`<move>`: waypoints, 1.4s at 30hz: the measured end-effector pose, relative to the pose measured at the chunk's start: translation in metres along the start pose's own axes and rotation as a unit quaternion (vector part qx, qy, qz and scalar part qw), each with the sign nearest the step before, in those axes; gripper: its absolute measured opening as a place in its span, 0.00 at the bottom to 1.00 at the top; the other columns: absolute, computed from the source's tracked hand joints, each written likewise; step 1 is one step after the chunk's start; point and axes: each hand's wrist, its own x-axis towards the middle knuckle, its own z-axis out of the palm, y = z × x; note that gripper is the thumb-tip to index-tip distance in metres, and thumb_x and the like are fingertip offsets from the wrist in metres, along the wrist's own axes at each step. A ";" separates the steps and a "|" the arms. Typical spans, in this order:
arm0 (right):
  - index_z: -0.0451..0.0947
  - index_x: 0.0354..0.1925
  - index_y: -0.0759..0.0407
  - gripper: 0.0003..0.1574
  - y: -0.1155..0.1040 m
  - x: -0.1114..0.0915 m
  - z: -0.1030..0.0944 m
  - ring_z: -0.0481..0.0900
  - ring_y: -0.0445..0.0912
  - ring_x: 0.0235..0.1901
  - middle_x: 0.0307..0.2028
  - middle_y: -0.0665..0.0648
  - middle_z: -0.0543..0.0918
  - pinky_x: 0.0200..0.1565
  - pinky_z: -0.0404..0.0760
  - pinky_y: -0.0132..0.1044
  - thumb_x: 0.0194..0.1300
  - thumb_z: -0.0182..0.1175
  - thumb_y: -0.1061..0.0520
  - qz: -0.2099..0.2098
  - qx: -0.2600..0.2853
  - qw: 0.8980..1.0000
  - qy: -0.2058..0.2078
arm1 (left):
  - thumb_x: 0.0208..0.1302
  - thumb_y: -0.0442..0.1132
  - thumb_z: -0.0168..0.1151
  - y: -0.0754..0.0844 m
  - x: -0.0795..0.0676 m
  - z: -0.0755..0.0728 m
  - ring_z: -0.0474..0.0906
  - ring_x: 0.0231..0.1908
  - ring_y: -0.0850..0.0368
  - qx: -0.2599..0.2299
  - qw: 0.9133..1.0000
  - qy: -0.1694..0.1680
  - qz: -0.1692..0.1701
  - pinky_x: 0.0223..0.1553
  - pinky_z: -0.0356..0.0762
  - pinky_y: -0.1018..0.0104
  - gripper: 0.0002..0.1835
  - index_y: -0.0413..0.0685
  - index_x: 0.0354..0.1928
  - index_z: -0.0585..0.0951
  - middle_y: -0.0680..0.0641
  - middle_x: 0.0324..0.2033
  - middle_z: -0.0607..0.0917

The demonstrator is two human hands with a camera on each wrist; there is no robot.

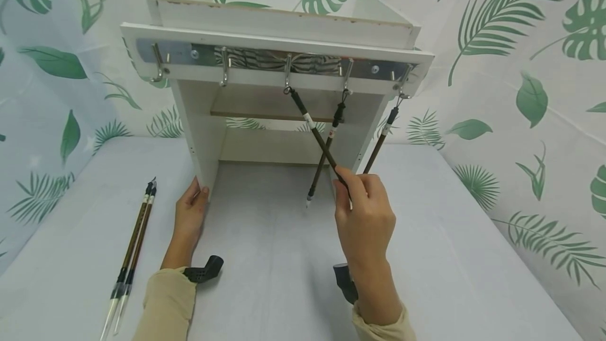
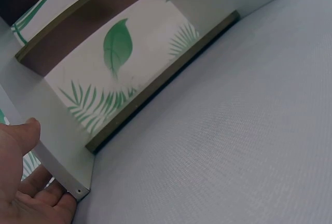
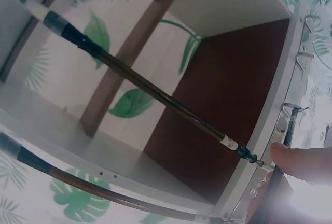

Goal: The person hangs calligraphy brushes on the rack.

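My right hand (image 1: 365, 220) pinches a dark-handled calligraphy brush (image 1: 323, 143) near its lower end. The brush slants up to the left, its cord loop at the tip of the middle hook (image 1: 288, 70); whether the loop is over it I cannot tell. A second brush (image 1: 320, 164) hangs from the hook to the right, passing behind the held one. The third brush (image 1: 379, 146) hangs from the far-right hook, its lower part hidden by my hand. My left hand (image 1: 187, 220) grips the front edge of the white shelf's left side panel (image 2: 57, 167), thumb inside, fingers outside.
Two capped brushes (image 1: 134, 241) lie side by side on the white tabletop (image 1: 265, 278), left of my left arm. The two left hooks (image 1: 224, 67) on the metal strip carry nothing. A leaf-patterned cloth (image 1: 497, 93) hangs behind.
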 end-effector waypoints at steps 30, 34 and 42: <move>0.83 0.38 0.65 0.09 -0.001 0.001 -0.001 0.74 0.52 0.24 0.25 0.63 0.76 0.19 0.76 0.42 0.55 0.65 0.68 0.010 -0.001 1.000 0.013 | 0.73 0.48 0.45 0.001 -0.001 -0.001 0.56 0.72 0.52 0.004 1.000 -0.003 0.005 0.72 0.57 0.56 0.28 0.66 0.73 0.53 0.57 0.73 0.55; 0.83 0.38 0.64 0.09 -0.001 0.001 -0.003 0.74 0.53 0.24 0.25 0.63 0.76 0.19 0.75 0.42 0.55 0.65 0.69 0.011 0.003 1.000 0.015 | 0.73 0.49 0.45 0.000 -0.001 0.000 0.56 0.72 0.52 0.006 1.000 -0.003 0.006 0.72 0.58 0.56 0.28 0.67 0.72 0.53 0.57 0.73 0.55; 0.83 0.38 0.64 0.09 -0.001 0.002 -0.003 0.74 0.53 0.25 0.25 0.64 0.75 0.20 0.75 0.43 0.56 0.64 0.69 0.013 0.005 1.000 0.016 | 0.73 0.49 0.45 -0.001 0.001 0.000 0.56 0.72 0.51 0.001 1.000 -0.002 0.006 0.72 0.58 0.55 0.29 0.65 0.73 0.53 0.55 0.73 0.55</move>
